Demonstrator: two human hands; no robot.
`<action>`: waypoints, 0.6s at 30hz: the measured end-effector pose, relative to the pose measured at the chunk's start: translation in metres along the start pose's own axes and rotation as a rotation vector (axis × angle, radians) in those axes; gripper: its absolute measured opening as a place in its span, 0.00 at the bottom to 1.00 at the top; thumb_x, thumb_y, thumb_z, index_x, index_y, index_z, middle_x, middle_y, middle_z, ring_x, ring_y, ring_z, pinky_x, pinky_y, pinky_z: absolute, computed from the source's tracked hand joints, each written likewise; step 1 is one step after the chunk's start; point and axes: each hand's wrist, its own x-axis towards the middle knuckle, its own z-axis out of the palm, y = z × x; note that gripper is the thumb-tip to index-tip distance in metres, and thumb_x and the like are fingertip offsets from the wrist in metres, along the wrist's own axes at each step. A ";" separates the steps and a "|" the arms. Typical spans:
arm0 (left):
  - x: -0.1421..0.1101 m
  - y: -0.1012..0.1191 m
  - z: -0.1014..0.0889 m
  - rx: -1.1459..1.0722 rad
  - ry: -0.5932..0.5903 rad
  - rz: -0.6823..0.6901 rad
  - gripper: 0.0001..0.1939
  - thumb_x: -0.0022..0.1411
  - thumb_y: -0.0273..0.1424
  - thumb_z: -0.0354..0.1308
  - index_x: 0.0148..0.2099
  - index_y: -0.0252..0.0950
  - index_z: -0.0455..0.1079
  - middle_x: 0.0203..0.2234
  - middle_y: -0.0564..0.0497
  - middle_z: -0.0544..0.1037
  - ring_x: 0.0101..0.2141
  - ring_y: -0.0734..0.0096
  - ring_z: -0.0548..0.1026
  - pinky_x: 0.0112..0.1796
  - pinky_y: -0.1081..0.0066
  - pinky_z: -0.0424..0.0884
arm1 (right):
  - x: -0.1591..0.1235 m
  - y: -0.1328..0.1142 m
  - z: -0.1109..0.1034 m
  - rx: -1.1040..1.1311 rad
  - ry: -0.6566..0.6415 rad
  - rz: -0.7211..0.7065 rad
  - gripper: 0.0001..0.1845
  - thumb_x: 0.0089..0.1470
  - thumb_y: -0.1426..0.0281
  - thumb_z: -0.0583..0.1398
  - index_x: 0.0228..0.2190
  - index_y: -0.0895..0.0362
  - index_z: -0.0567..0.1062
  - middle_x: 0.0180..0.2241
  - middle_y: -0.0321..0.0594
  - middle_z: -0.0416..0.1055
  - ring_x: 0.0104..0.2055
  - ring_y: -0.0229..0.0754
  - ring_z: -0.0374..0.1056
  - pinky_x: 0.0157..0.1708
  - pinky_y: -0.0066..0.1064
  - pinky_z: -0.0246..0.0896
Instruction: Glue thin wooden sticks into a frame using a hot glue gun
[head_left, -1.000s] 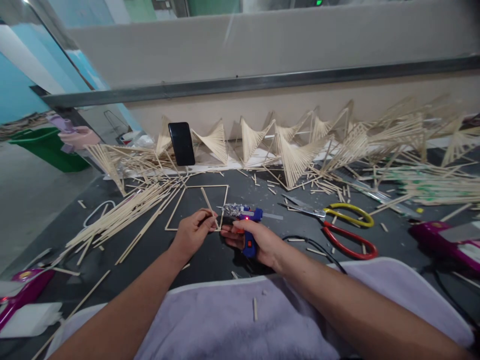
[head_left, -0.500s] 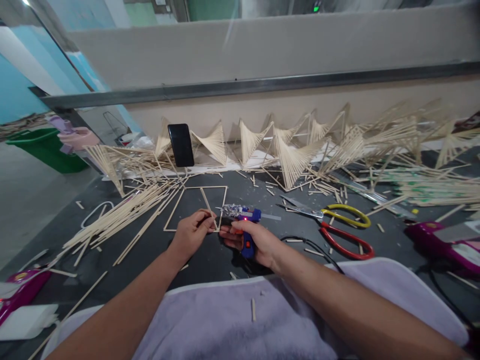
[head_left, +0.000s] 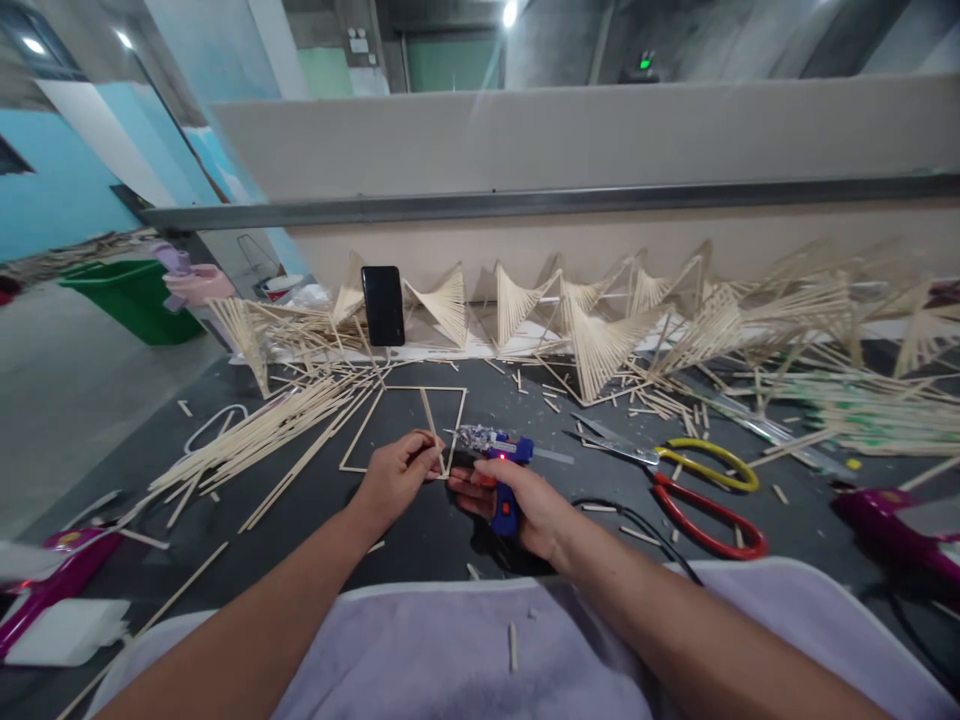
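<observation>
A thin wooden stick is pinched in my left hand, its lower end at the near right corner of a square stick frame lying on the dark table. My right hand is wrapped round a blue hot glue gun with a red light showing. The gun's nozzle, wrapped in crumpled foil, points left, just beside the stick and above the frame's right side. A clear glue stick pokes from the gun's back. The fingertips of my left hand are partly hidden.
Scissors with yellow and red handles lie on the right. Loose sticks are piled at the left. A phone stands at the back near fan-shaped stick models. Purple tools lie at both sides; a lilac cloth covers the front.
The camera view has tilted up and shifted a little left, so the scene sits lower and further right. Both hands keep nearly the same pose at the frame's corner.
</observation>
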 end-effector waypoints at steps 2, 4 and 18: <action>-0.001 -0.001 0.000 -0.003 -0.002 0.004 0.11 0.57 0.37 0.49 0.35 0.34 0.67 0.30 0.51 0.71 0.28 0.74 0.71 0.30 0.74 0.72 | -0.001 0.000 0.000 0.001 -0.001 -0.001 0.07 0.45 0.72 0.59 0.29 0.63 0.72 0.33 0.46 0.75 0.37 0.42 0.71 0.48 0.39 0.59; -0.001 -0.002 -0.001 0.001 -0.002 0.016 0.11 0.58 0.36 0.49 0.35 0.34 0.67 0.28 0.51 0.70 0.28 0.74 0.71 0.30 0.74 0.72 | -0.001 0.000 0.001 0.002 0.001 0.001 0.07 0.46 0.72 0.59 0.29 0.63 0.73 0.33 0.46 0.75 0.37 0.41 0.71 0.48 0.39 0.58; -0.003 -0.003 -0.002 0.027 0.010 0.068 0.12 0.58 0.37 0.47 0.35 0.34 0.68 0.28 0.51 0.70 0.27 0.75 0.70 0.30 0.74 0.72 | -0.001 0.003 0.002 -0.014 0.003 -0.014 0.07 0.44 0.71 0.61 0.29 0.62 0.72 0.34 0.45 0.75 0.38 0.42 0.71 0.46 0.37 0.60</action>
